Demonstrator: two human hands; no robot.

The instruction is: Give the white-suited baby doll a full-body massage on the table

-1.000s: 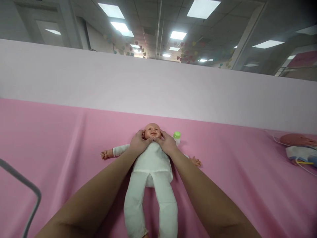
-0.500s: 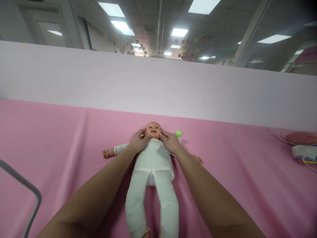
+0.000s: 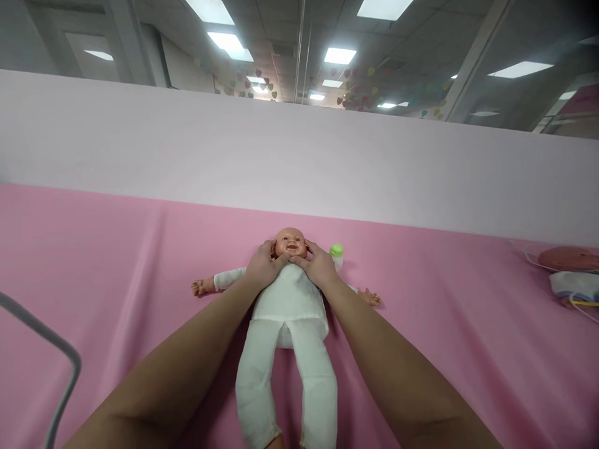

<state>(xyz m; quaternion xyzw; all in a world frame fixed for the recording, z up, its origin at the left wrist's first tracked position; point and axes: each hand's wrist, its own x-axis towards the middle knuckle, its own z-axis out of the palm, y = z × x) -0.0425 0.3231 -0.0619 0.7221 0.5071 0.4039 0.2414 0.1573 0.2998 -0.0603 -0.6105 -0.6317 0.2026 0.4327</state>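
Note:
A baby doll in white clothes lies face up on a pink sheet, its arms spread and its head toward the wall. My left hand cups the left side of the doll's head, with the thumb below the chin. On the right side of the head, my right hand does the same, its thumb also under the chin. The two thumb tips lie close together. The fingertips behind the head are partly hidden. A small bottle with a green cap stands just beyond my right hand.
Behind the sheet runs a low white wall with glass above it. A grey bent tube crosses the lower left. At the far right lie a brownish rounded object and a white and blue cloth.
Both thumbs have moved from the doll's cheeks down to below its chin, closer together. The view has shifted slightly.

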